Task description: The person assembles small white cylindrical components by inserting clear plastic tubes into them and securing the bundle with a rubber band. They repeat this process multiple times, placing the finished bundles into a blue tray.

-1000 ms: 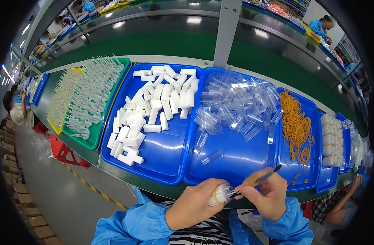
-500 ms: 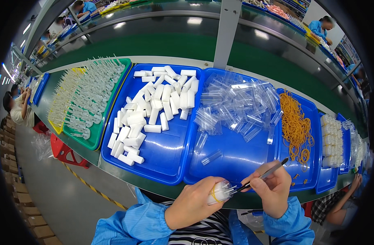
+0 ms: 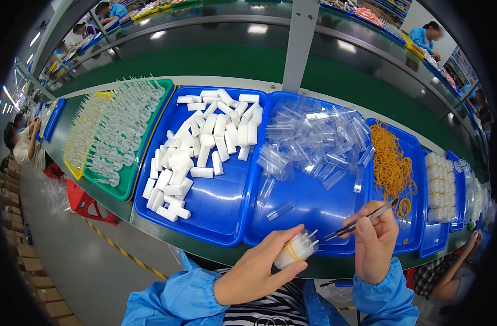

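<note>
My left hand (image 3: pixel 259 267) is closed around a small white bundle (image 3: pixel 292 253) with a clear plastic sleeve and a yellow rubber band round it. Thin white prongs stick out of the bundle's far right end. In my right hand (image 3: pixel 376 242) is a pair of dark tweezers (image 3: pixel 335 234), pinched between thumb and fingers. Their tips point left toward the prongs, a small gap away, and nothing shows between them. Beyond my hands lies a blue tray (image 3: pixel 308 220) of clear plastic sleeves (image 3: pixel 313 136). Orange-yellow rubber bands (image 3: pixel 392 163) fill part of the tray to its right.
White foam-like blocks (image 3: pixel 205 141) lie in a blue tray (image 3: pixel 218 204) at the left. Farther left, a green tray (image 3: pixel 134 179) and a yellow tray (image 3: pixel 74 168) hold thin-stemmed translucent pieces. Stacked white parts (image 3: pixel 441 187) stand at the right. A metal post (image 3: pixel 301 49) rises behind the trays.
My right hand has drawn the tweezers up and right, away from the prongs. The bundle in my left hand has tilted, its prongs now pointing more upward.
</note>
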A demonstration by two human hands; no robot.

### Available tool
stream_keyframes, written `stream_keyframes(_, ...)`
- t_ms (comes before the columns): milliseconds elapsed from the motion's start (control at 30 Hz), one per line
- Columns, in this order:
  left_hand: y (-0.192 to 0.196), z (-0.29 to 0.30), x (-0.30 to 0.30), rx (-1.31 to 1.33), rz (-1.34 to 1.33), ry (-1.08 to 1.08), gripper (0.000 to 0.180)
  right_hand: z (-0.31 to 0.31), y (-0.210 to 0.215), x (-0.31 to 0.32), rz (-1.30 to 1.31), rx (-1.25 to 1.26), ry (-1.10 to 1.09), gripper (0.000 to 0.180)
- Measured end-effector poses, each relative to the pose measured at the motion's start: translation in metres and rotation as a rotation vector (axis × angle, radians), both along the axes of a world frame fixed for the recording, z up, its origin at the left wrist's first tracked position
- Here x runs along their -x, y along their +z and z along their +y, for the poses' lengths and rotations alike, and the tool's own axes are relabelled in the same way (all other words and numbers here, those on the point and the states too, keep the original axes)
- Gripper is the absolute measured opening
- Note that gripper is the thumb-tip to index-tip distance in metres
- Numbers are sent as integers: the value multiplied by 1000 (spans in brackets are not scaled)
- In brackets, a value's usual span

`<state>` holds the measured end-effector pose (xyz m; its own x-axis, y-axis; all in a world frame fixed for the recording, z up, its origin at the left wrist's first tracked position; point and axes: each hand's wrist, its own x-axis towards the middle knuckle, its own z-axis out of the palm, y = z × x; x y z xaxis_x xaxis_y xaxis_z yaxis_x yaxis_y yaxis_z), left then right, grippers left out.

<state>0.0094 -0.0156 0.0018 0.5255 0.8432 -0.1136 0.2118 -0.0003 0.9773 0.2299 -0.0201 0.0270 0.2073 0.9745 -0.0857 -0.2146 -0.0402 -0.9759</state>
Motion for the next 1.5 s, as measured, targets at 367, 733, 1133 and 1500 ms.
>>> stream_keyframes(367, -4, 2, 4, -126, 52, 58, 62, 8, -4, -12, -1048, -225, 289, 20)
stream_keyframes(733, 1, 4, 3, 132, -210, 69, 62, 14, -20, -17, -1598, -317, 424, 30)
stream_keyframes(1133, -6, 2, -10, 313, -364, 226, 79, 6, -3, 7, -1075, -613, 534, 74)
stream_keyframes(1500, -3, -1, -24, 340, -286, 25, 57, 7, -13, 8, -1061, -619, 530, 73)
